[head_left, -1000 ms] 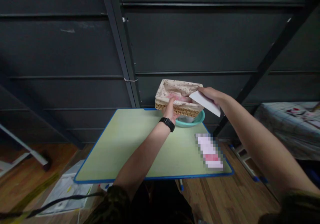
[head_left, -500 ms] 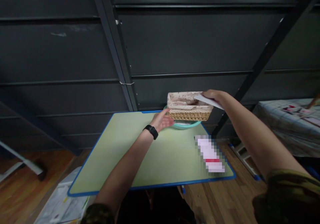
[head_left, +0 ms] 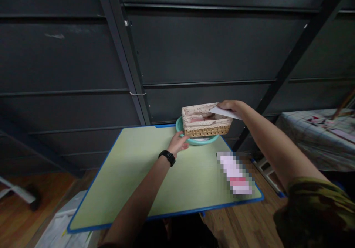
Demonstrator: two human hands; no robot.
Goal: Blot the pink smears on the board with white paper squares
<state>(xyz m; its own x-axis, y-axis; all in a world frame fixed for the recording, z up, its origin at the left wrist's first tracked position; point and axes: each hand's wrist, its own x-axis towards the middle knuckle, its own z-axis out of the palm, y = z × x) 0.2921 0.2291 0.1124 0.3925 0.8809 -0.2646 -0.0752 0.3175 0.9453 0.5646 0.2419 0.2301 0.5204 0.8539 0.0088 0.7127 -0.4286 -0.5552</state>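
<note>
A wicker basket (head_left: 206,131) with a flowered cloth lining rests on a teal bowl (head_left: 179,124) at the far edge of a green table (head_left: 144,166). My right hand (head_left: 231,106) is at the basket's right rim, closed on a flat white card (head_left: 223,112) held over the lining. My left hand (head_left: 179,143), a black watch on its wrist, hovers just in front of the bowl with its fingers loosely apart, holding nothing. Something pink lies inside the basket.
A pixelated pink and white object (head_left: 235,174) lies near the table's right front corner. A dark panelled wall with slanted metal posts rises behind. A cloth-covered surface (head_left: 316,137) stands to the right. Papers (head_left: 59,227) lie on the wooden floor at left.
My left hand has come out of the basket and drawn back toward me, in front of the bowl. My right hand has tilted the white card flatter at the basket's rim.
</note>
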